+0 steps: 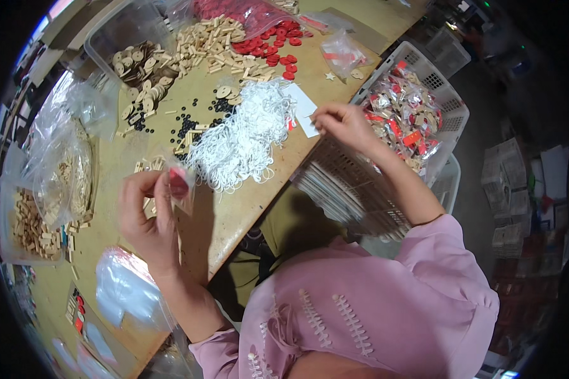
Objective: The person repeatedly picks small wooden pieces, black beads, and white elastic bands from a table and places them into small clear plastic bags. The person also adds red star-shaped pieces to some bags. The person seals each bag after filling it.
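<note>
A small clear bag (pixel 182 183) with a red piece inside is pinched between the thumb and fingers of the left hand (pixel 146 215), above the near edge of the table (pixel 227 221). The bag is held upright, and its mouth seems to be held apart, but this is hard to tell. A stack of empty clear bags (pixel 123 287) lies near the left corner of the table, beside the left forearm.

Farther along the near edge, the right hand (pixel 344 123) is closed in a pinch on something thin and pale, just beside the heap of white cords (pixel 243 142) and a white card (pixel 305 110). Whether one cord is held cannot be told.

The step in hand is judged to be the filling of the bag: one part is already inside, and another is being taken. For the next move, the two hands must be brought together and the bag mouth kept wide.

Beyond the cords, black beads (pixel 186 123), wooden discs (pixel 139 72), wooden sticks (pixel 212 44) and red hearts (pixel 275 41) are spread toward the far edge. A white basket (pixel 446 95) of filled packets stands at the right edge.

The far corners are cut off by the dark rim, and the small wooden parts in the left bags are blurred.
</note>
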Available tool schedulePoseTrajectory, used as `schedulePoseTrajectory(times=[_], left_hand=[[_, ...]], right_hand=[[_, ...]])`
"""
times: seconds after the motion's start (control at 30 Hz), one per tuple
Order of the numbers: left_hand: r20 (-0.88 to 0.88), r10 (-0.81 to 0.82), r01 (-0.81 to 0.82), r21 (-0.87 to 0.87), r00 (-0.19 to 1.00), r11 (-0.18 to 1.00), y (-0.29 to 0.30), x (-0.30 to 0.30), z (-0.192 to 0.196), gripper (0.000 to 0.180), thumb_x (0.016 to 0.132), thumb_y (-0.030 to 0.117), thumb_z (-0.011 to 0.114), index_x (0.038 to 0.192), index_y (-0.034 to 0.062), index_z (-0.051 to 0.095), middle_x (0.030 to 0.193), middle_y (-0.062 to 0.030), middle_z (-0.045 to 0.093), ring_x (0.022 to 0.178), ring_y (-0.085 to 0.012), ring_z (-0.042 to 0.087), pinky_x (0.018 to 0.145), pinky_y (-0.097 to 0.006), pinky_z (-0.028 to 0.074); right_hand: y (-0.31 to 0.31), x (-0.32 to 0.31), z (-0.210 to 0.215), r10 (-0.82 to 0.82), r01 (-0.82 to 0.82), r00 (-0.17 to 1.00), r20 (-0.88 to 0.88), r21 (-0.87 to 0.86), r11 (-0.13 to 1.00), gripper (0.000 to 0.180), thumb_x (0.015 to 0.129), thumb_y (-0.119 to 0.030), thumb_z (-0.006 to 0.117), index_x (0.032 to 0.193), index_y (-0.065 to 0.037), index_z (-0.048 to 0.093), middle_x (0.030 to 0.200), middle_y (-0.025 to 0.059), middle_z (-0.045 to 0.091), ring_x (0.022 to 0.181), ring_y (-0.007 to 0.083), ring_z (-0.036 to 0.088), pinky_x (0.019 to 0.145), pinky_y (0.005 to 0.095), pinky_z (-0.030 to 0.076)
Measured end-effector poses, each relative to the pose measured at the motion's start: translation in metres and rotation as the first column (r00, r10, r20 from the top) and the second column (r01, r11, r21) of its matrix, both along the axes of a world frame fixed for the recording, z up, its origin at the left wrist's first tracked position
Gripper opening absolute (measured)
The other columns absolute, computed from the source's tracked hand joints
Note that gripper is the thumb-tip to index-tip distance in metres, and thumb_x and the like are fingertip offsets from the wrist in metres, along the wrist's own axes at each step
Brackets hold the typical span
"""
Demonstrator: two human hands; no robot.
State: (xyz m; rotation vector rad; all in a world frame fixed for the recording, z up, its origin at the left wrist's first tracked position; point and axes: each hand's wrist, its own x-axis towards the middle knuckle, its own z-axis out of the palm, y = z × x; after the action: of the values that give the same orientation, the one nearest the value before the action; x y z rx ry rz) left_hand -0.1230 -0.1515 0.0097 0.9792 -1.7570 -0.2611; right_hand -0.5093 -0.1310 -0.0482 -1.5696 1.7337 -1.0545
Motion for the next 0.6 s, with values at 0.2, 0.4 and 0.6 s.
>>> schedulePoseTrajectory(times=[0.2,0.4,0.6], left_hand=[[-0.399,0.077,0.032,0.26,0.914,0.965,-0.002,0.022,-0.007,0.011,0.099,0.007,0.069,0.091,0.0012,0.065,0.081,0.0038,0.059,0.074,-0.0034,0.05,0.068,-0.019,0.041],[-0.243,0.052,0.037,0.346,0.969,0.937,-0.003,0.02,-0.009,0.013,0.1,0.01,0.069,0.091,0.0016,0.065,0.078,0.0057,0.058,0.07,-0.001,0.047,0.063,-0.017,0.038],[-0.293,0.032,0.053,0.277,0.955,0.959,0.0,0.024,-0.007,0.011,0.099,0.008,0.069,0.091,0.0015,0.066,0.082,0.0053,0.058,0.074,-0.0021,0.047,0.066,-0.018,0.038]], right_hand=[[-0.016,-0.015,0.009,-0.088,0.038,0.864,-0.497,-0.11,0.993,0.016,0.092,-0.016,0.067,0.097,-0.002,0.072,0.089,0.0158,0.071,0.086,0.0331,0.068,0.077,0.0402,0.054],[0.003,0.004,0.007,0.082,-0.122,0.876,-0.475,-0.053,0.991,0.024,0.086,-0.017,0.075,0.106,-0.004,0.07,0.092,0.0133,0.065,0.088,0.0306,0.066,0.078,0.0389,0.053],[0.012,-0.004,0.001,0.22,-0.317,0.816,-0.534,-0.097,0.943,0.027,0.083,-0.01,0.079,0.106,-0.003,0.068,0.096,0.0097,0.065,0.091,0.0274,0.065,0.081,0.0361,0.052]])
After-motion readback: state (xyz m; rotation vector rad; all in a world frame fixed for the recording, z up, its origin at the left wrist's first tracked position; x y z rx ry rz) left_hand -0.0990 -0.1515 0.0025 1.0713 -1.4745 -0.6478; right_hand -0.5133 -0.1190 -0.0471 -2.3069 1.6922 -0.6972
